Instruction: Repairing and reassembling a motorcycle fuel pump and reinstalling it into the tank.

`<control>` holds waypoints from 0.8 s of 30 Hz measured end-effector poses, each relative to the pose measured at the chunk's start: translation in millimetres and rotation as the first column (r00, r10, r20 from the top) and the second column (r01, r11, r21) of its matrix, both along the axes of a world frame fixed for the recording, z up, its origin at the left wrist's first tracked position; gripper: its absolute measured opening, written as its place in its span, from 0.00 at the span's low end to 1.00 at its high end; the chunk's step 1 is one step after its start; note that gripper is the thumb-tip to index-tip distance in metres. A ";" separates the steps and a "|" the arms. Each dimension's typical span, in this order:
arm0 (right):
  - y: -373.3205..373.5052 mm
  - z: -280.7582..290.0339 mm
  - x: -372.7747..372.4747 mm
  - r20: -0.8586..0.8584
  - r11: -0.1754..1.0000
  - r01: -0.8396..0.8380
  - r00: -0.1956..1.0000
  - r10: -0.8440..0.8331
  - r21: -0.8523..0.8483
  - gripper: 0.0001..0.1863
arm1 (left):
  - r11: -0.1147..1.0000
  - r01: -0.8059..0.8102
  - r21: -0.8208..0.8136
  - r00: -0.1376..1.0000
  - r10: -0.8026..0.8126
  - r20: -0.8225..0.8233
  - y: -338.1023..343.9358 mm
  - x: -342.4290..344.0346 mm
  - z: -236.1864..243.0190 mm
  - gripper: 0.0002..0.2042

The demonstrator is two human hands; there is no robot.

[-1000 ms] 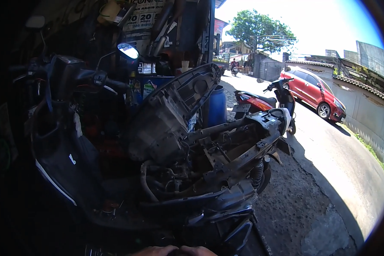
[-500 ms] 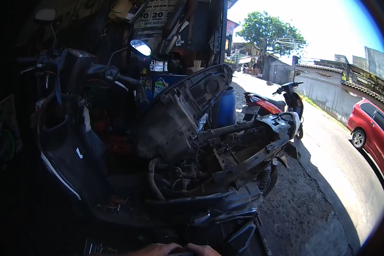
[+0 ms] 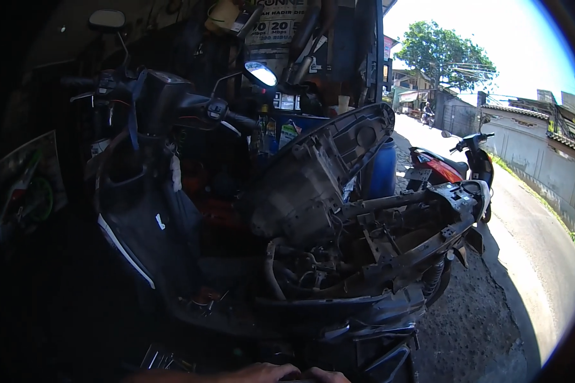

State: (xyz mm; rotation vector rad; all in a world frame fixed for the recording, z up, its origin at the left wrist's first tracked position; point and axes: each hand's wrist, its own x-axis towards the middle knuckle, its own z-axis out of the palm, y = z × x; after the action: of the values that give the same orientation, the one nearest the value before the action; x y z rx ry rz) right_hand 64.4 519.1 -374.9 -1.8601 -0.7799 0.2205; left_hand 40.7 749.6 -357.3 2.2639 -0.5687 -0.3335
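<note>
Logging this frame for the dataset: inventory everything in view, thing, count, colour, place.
Stripped scooter: one, black, centre
Tilted seat section: one, dark, mid-scooter
Mirrors: two, dark-framed, atop scooter
Metal pieces: several, silvery, lower left
Barrel: one, blue, behind scooter
Parked scooter: one, red and black, roadside
Road: one, grey, right
Rider: one, dark, far up road
Wall: one, pale, right
Tree: one, green, upper right
Poster: one, pale, top centre
Shaded clutter: count unclear, mixed, behind scooter
Left grip: one, bare, lower edge
Right grip: one, bare, lower edge
</note>
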 end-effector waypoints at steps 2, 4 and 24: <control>-0.1 4.4 2.9 -0.056 0.997 -0.055 0.997 0.052 -0.056 0.13 | 0.999 -0.030 0.025 0.999 0.028 0.045 -0.4 -1.7 -1.8 0.22; 1.3 5.9 6.2 -0.105 0.988 -0.102 0.990 0.090 -0.115 0.13 | 1.000 0.024 -0.017 1.000 -0.024 -0.017 0.2 0.4 -1.9 0.22; -8.7 -22.7 7.4 -0.165 0.996 -0.084 0.983 0.080 -0.014 0.11 | 0.993 0.051 -0.105 0.986 -0.033 0.166 -3.9 -1.6 -26.4 0.22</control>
State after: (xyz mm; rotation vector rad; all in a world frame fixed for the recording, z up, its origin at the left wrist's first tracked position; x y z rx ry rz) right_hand 71.9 510.3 -397.6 -1.8053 -0.7430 0.4303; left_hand 39.1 745.8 -383.7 2.1890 -0.7034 -0.1341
